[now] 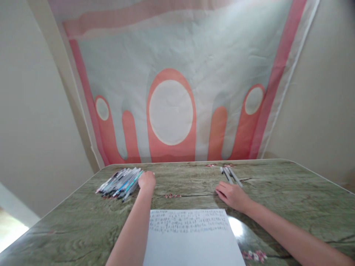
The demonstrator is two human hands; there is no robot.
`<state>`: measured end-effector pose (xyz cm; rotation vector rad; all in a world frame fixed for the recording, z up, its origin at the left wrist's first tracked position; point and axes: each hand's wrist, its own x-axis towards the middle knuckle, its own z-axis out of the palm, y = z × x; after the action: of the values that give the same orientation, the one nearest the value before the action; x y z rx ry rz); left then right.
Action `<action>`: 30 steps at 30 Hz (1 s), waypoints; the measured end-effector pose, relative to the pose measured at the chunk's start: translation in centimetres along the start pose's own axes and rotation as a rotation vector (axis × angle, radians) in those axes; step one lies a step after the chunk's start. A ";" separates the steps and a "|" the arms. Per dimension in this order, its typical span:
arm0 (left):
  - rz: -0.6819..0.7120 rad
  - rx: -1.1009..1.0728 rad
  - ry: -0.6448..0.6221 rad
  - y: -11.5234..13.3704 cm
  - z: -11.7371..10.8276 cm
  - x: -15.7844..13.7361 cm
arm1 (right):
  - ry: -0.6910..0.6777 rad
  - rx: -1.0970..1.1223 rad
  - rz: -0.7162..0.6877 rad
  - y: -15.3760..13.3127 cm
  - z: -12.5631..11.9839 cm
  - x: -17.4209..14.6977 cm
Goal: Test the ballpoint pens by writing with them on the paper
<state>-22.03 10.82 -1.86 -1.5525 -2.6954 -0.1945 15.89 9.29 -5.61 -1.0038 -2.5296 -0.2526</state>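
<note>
A pile of pens, mostly clear and grey with some blue ones, lies at the left of the table. At its right edge is my left hand, its fingers closed and mostly hidden behind the back of the hand. A small pale end, which looks like a pen's, shows just past the knuckles. My right hand rests on the tabletop with its fingers loosely extended and nothing visible in them. Just behind it lie a few separate pens, side by side and slanted. Between my forearms is a white sheet of paper with handwritten lines across its upper part.
The wood-patterned table has printed pink flowers and a glossy light reflection right of the paper. Behind its far edge hangs a pale backdrop with red and orange shapes. Plain walls stand on both sides.
</note>
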 end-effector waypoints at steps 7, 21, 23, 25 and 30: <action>0.188 -0.163 -0.033 4.5 -0.7 -0.5 | 0.006 0.030 0.028 0.1 0.3 0.0; 0.218 -1.544 -1.136 17.1 0.7 -14.9 | 0.121 1.177 0.536 -0.2 -0.3 0.7; 0.136 -1.609 -1.185 17.3 1.2 -15.3 | 0.113 1.207 0.536 0.1 -0.1 0.7; 0.056 -1.652 -1.236 17.3 1.4 -15.5 | 0.084 1.237 0.545 0.1 0.0 0.7; -0.045 -1.672 -1.303 17.3 1.0 -15.6 | -0.011 1.277 0.552 -0.3 -0.1 0.8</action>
<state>0.79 6.12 -2.51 -2.2515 -3.3087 -2.9978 15.15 9.54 -5.19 -0.9873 -1.6770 1.3164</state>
